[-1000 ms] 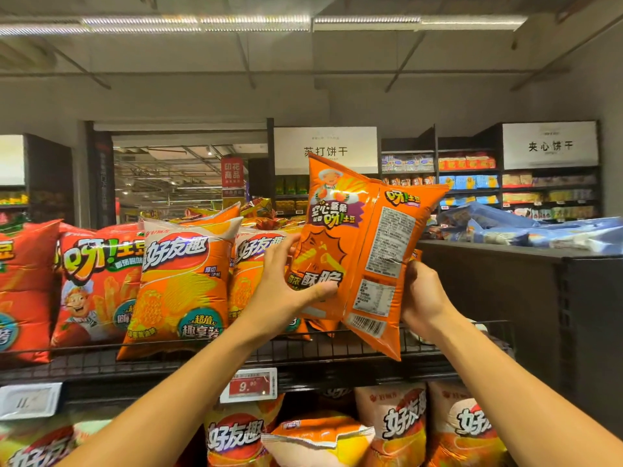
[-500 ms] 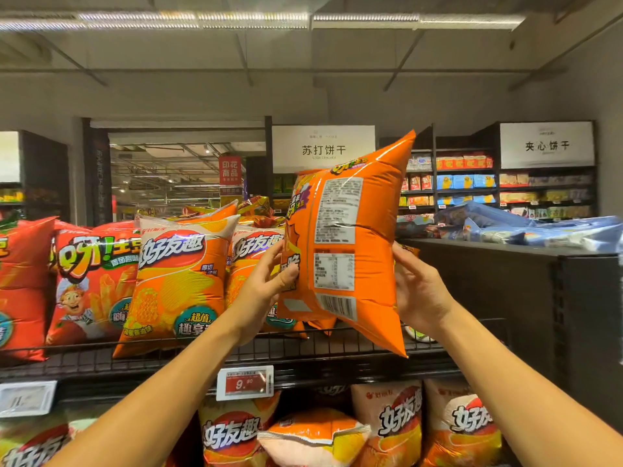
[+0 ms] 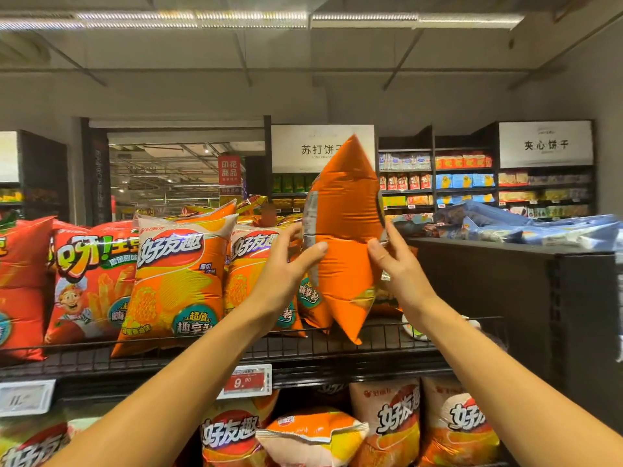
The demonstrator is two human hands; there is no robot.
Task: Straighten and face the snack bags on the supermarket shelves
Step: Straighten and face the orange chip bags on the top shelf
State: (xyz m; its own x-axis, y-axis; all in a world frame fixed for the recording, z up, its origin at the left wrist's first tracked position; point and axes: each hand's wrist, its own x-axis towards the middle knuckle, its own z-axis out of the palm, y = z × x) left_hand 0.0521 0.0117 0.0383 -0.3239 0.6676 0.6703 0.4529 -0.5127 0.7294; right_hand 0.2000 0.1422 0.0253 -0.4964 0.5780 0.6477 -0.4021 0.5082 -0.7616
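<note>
An orange snack bag (image 3: 344, 230) is held upright above the top wire shelf (image 3: 337, 345), turned edge-on so its plain side faces me and its label sits on the left edge. My left hand (image 3: 286, 267) grips its left side, thumb on the front. My right hand (image 3: 397, 264) presses its right side. Orange and white chip bags (image 3: 178, 278) and a red fries bag (image 3: 91, 281) stand facing front on the shelf to the left. Behind my left hand stands another chip bag (image 3: 249, 261), partly hidden.
A red price tag (image 3: 247, 380) hangs on the shelf's front rail. Below it more chip bags (image 3: 397, 423) fill the lower shelf, one bag (image 3: 313, 436) lying flat. A black gondola end (image 3: 505, 298) stands to the right with blue packs (image 3: 526, 227) on top.
The held bag has been rotated: first its front and back both showed, then its back label, now its narrow edge. Both hands stayed on its sides and shifted slightly right.
</note>
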